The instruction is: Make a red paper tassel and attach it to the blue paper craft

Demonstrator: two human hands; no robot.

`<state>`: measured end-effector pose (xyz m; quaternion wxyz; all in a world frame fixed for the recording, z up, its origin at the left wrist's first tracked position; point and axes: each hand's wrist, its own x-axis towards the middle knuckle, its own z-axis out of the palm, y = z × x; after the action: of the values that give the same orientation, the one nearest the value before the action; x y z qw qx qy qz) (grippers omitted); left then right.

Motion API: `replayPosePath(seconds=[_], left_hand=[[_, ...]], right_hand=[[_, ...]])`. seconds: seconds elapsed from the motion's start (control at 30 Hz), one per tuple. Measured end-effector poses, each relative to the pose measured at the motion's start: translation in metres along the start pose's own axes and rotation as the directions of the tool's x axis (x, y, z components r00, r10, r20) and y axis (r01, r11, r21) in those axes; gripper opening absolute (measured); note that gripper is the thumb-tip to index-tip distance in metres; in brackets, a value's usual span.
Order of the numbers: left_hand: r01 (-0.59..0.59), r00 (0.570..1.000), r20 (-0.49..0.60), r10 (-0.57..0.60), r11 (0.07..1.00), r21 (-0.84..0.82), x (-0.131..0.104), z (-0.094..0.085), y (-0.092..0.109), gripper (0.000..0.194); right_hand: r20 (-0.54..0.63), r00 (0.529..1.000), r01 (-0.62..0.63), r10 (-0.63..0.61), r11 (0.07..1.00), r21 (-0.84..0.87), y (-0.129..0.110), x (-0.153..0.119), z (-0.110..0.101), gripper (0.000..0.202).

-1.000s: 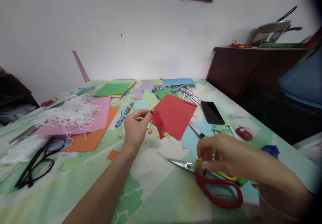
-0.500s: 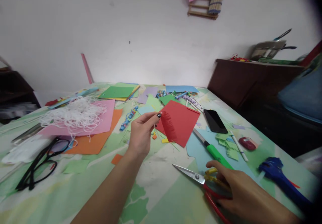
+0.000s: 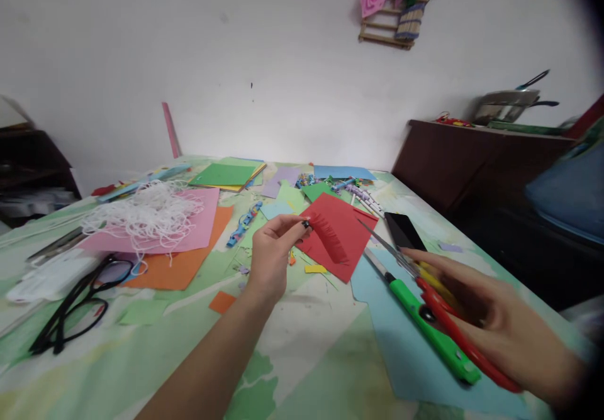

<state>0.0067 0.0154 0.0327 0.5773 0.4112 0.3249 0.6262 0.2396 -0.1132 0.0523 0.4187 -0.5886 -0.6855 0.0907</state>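
Between thumb and fingers, my left hand (image 3: 274, 250) pinches one end of a red paper strip (image 3: 333, 244) cut into a fringe along its edge. The strip hangs over a larger red paper sheet (image 3: 352, 219), so the two reds partly blend. My right hand (image 3: 491, 313) grips scissors (image 3: 446, 313) with red and yellow handles, raised off the table, their blades pointing toward the red sheet. Below them lies a green utility knife (image 3: 429, 326) on light blue paper (image 3: 387, 332).
A black phone (image 3: 403, 230) lies beyond the scissors. White yarn (image 3: 146, 215) is heaped on pink paper at left, near black glasses (image 3: 78, 307). A blue patterned coil (image 3: 244, 225), green paper (image 3: 221, 175) and several scraps lie around the middle and back.
My right hand has picked the scissors up off the table and swung them upward toward the red sheet. My left hand still pinches the fringed strip. The view has shifted slightly.
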Motion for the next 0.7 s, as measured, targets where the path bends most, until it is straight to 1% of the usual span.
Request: replayPosePath(seconds=[0.03, 0.07, 0.1, 0.17, 0.23, 0.33, 0.37, 0.43, 0.57, 0.7], left_hand=[[-0.004, 1.000, 0.005, 0.004, 1.000, 0.012, 0.000, 0.000, -0.001, 0.012], [-0.010, 1.000, 0.008, 0.010, 1.000, 0.024, -0.001, 0.000, -0.003, 0.012], [-0.015, 1.000, 0.011, 0.015, 0.999, 0.036, -0.001, 0.000, -0.004, 0.012], [-0.020, 1.000, 0.025, 0.019, 0.999, 0.042, 0.000, 0.000, -0.007, 0.011], [-0.016, 0.999, 0.045, 0.014, 0.999, 0.039, 0.000, -0.001, -0.010, 0.010], [0.010, 0.998, 0.063, -0.013, 0.999, 0.047, 0.000, -0.001, -0.011, 0.011], [0.020, 0.998, 0.064, -0.023, 0.999, 0.047, 0.000, 0.000, -0.011, 0.011], [0.032, 0.997, 0.062, -0.034, 0.999, 0.027, -0.001, 0.001, -0.012, 0.012], [0.056, 0.997, 0.060, -0.055, 0.998, -0.009, -0.003, 0.004, -0.014, 0.011], [0.065, 0.997, 0.042, -0.065, 0.998, -0.009, -0.006, 0.006, -0.014, 0.012]], right_hand=[[0.052, 0.999, -0.009, 0.007, 0.999, 0.034, -0.006, 0.005, 0.008, 0.045], [0.083, 0.996, 0.014, -0.020, 0.998, 0.067, -0.011, 0.010, 0.017, 0.048], [0.088, 0.995, 0.033, -0.039, 0.997, 0.064, -0.014, 0.015, 0.027, 0.049], [0.134, 0.986, 0.102, -0.101, 0.995, -0.005, -0.017, 0.021, 0.044, 0.047], [0.107, 0.973, 0.214, -0.205, 0.973, -0.082, -0.014, 0.025, 0.060, 0.048], [-0.011, 0.932, 0.358, -0.362, 0.925, -0.131, -0.004, 0.023, 0.076, 0.051], [-0.037, 0.921, 0.380, -0.388, 0.914, -0.143, 0.000, 0.022, 0.080, 0.051], [-0.047, 0.913, 0.393, -0.406, 0.904, -0.170, 0.005, 0.018, 0.083, 0.050], [-0.010, 0.922, 0.376, -0.386, 0.904, -0.203, 0.011, 0.014, 0.085, 0.047], [-0.022, 0.927, 0.360, -0.375, 0.903, -0.232, 0.016, 0.013, 0.086, 0.046]])
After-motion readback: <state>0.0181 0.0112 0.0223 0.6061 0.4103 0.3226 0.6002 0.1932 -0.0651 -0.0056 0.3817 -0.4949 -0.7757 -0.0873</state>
